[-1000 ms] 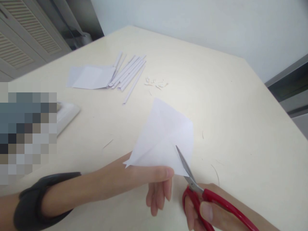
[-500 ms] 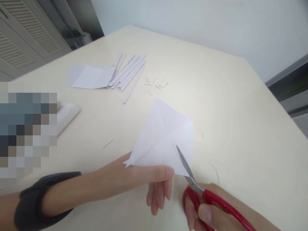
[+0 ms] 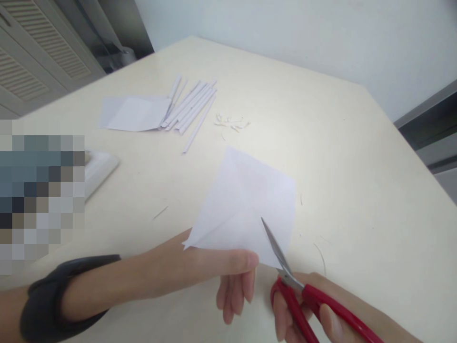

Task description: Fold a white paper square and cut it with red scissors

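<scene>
A white sheet of paper [image 3: 246, 195] with crease lines is held above the table by my left hand [image 3: 232, 267]. The thumb lies on its near edge and the other fingers curl below. My right hand [image 3: 321, 314] grips red-handled scissors [image 3: 282, 267] at the paper's near right corner. One blade lies over the top of the sheet; the other is hidden beneath it. Near the left wrist a small pointed notch shows at the paper's corner.
Rolled paper sticks [image 3: 194, 105] lie beside a flat paper stack [image 3: 132, 113] at the far left. Small white scraps [image 3: 232, 123] sit near them. Thin paper slivers [image 3: 320, 257] are scattered on the white table [image 3: 357, 157]. A white object [image 3: 102, 171] is partly behind a blurred patch.
The paper's right side has swung slightly right and flattened out. The scissor handles have shifted a little, and my right thumb has moved to the right along them.
</scene>
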### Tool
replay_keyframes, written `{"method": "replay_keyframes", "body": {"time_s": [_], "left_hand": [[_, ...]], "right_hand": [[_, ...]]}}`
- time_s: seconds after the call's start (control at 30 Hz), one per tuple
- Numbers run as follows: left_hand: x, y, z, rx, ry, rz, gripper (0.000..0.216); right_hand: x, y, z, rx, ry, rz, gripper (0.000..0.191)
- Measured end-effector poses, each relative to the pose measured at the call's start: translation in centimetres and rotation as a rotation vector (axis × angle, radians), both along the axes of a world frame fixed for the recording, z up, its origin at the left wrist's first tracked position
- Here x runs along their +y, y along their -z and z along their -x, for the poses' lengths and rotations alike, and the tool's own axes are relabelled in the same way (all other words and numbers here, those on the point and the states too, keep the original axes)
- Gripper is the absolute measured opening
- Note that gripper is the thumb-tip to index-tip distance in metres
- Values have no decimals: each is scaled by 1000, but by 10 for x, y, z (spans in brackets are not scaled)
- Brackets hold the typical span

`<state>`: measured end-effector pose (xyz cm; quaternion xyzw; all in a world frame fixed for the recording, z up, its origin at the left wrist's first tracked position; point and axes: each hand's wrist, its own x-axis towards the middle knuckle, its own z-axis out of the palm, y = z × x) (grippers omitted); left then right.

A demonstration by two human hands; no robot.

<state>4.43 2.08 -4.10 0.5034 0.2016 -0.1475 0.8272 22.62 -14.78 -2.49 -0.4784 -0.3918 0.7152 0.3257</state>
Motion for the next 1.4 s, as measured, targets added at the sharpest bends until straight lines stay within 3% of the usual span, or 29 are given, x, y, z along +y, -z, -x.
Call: {"method": "replay_keyframes", "body": {"time_s": [0.2, 0.43, 0.77, 1.13, 1.4], "left_hand": [[1, -6, -2, 30, 15, -26, 38], [0, -1, -1, -6, 34, -17, 39], [-1, 0, -1, 3, 4, -19, 40], [1, -3, -1, 10, 5, -31, 40], [1, -3, -2, 2, 3, -31, 39]], "right_hand": [[0, 0, -3, -43, 12, 4, 52], [-6, 5, -3, -94, -4, 15, 60], [-3, 3, -3, -121, -13, -54, 48], [5, -4, 5, -146, 9, -27, 38], [2, 2, 5, -102, 6, -8, 38]]}}
